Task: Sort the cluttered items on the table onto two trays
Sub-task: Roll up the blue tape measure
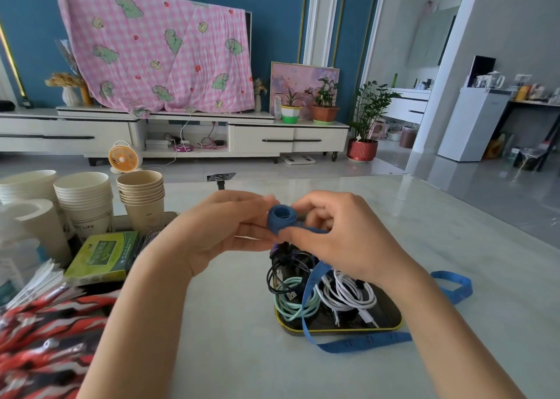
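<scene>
Both my hands hold a blue tape measure (281, 218) above the table, part of it wound into a small roll. My left hand (218, 229) pinches the roll from the left and my right hand (336, 235) grips it from the right. The loose tail of the blue tape (363, 342) hangs down across a black tray with a gold rim (391, 314) and loops over the table at the right. In that tray lie coiled cables: black (274, 277), mint green (295, 306) and white (351, 297). A second tray (121, 218) at the left is mostly hidden by its contents.
Stacks of paper cups (141, 198) stand at the left, with a green box (103, 254) in front of them. Red, white and black packets (39, 332) pile up at the near left. The pale marble table (230, 323) runs to an edge at the right.
</scene>
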`<state>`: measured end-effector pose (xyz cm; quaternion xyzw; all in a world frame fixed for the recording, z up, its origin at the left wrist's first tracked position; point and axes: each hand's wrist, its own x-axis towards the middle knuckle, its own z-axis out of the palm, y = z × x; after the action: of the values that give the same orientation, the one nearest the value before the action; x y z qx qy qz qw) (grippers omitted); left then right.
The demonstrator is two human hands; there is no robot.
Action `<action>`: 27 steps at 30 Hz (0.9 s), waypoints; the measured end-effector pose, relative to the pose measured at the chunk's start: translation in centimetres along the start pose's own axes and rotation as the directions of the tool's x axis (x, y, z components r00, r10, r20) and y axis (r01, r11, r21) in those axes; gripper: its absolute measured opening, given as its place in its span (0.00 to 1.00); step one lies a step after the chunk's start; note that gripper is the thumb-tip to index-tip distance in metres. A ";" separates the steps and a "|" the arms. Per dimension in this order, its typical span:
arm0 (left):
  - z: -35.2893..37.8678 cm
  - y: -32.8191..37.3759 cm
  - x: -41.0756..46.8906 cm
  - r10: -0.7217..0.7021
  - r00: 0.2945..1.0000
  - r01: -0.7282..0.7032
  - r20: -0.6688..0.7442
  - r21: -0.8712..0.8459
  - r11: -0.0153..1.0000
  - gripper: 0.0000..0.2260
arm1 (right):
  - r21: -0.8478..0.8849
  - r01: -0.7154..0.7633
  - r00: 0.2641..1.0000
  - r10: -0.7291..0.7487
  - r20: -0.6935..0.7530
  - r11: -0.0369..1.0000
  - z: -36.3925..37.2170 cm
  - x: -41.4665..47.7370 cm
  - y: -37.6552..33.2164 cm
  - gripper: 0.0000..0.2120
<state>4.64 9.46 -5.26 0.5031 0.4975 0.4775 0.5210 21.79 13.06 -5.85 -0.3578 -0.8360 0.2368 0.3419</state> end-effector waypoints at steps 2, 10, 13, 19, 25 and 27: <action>0.8 0.0 0.4 0.014 1.000 -0.015 -0.019 -0.050 0.999 0.13 | -0.055 -0.010 0.992 0.002 -0.127 0.998 0.3 0.1 0.1 0.10; 2.8 -0.3 1.0 0.023 0.993 -0.048 -0.120 -0.210 0.977 0.08 | -0.174 -0.009 0.961 -0.040 -0.273 0.985 1.2 0.3 0.1 0.11; 1.9 0.0 0.8 -0.007 0.992 -0.019 -0.125 -0.202 0.979 0.06 | -0.142 0.007 0.990 -0.027 -0.141 0.990 0.4 0.3 0.3 0.12; 0.7 0.3 0.1 -0.093 0.996 0.093 0.012 0.011 0.996 0.05 | -0.031 0.026 0.995 -0.023 0.100 0.999 -0.4 0.0 0.5 0.17; 1.0 0.1 0.4 -0.001 1.000 -0.002 -0.020 -0.125 0.992 0.09 | -0.077 0.053 0.993 -0.061 -0.100 0.996 0.1 0.2 0.2 0.10; 1.9 0.0 0.7 0.030 0.998 -0.040 -0.049 -0.217 0.975 0.11 | -0.097 0.039 0.980 -0.057 -0.190 0.995 0.4 0.2 0.1 0.11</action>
<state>6.56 10.09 -5.31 0.4406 0.4447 0.5497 0.5531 21.45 13.23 -6.06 -0.3743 -0.8175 0.1537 0.4098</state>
